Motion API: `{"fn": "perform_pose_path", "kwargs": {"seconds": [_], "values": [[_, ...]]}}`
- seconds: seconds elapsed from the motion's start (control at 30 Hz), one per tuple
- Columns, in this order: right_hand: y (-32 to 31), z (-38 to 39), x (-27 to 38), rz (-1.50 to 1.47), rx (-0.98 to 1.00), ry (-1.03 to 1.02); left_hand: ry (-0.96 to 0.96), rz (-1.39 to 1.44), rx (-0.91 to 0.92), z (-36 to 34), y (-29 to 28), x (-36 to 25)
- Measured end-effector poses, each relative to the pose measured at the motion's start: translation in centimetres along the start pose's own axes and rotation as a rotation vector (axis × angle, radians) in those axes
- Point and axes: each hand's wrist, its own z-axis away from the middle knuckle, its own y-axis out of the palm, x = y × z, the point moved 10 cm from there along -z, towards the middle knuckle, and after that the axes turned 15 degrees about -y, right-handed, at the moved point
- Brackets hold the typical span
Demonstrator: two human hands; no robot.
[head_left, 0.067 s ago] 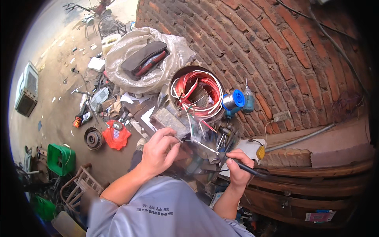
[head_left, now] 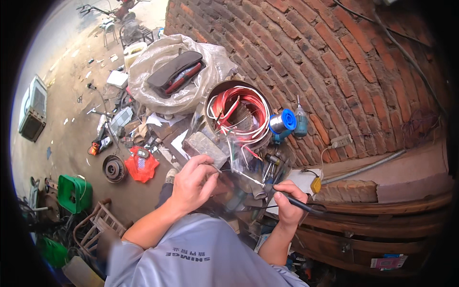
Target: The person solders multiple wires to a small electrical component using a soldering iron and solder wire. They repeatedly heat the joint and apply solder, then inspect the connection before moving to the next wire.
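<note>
My right hand point(head_left: 289, 203) grips a soldering iron point(head_left: 299, 204) by its black handle. The iron's pale metal shaft slants left and up, its tip close to the lower end of a white wire point(head_left: 231, 152) hanging from the coil. The fingers of my left hand point(head_left: 193, 184) are pinched on a thin wire point(head_left: 224, 171), probably solder, which reaches toward that tip. Whether tip, solder and white wire touch is too small to tell. Just beyond stands a round metal container point(head_left: 209, 125) holding a coil of red and white wire point(head_left: 256, 107).
A grey block point(head_left: 206, 147) sits beyond my left hand. A blue spool of silvery wire point(head_left: 283, 121) and a bottle point(head_left: 300, 122) stand by the brick wall point(head_left: 325, 62). Screwdrivers point(head_left: 270, 165) lie near the iron. A dark pouch point(head_left: 175, 71) rests on a plastic sack point(head_left: 143, 98).
</note>
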Motion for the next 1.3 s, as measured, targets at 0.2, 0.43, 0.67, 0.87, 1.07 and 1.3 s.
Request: {"fn": "perform_pose_path", "kwargs": {"seconds": [0.2, 0.43, 0.67, 0.87, 1.07, 1.3], "values": [[-0.1, 0.0, -0.5, 0.005, 0.002, -0.013, -0.001, -0.006, -0.038, 0.1, -0.1, -0.1], [-0.3, 0.1, -0.7, -0.013, -0.014, 0.01, -0.015, -0.026, -0.054, 0.0, 0.2, -0.2], [-0.2, 0.0, -0.5, 0.002, -0.009, 0.004, -0.009, -0.073, -0.046, -0.1, 0.2, -0.4], [0.0, -0.3, -0.1, 0.017, 0.003, -0.013, -0.003, -0.073, -0.051, -0.3, 0.3, -0.5], [0.0, -0.7, 0.2, 0.038, 0.028, -0.014, 0.0, -0.051, -0.04, -0.2, 0.3, -0.5], [-0.1, -1.1, 0.3, 0.087, 0.035, 0.024, 0.007, -0.049, -0.042, -0.3, 0.3, -0.7]]}}
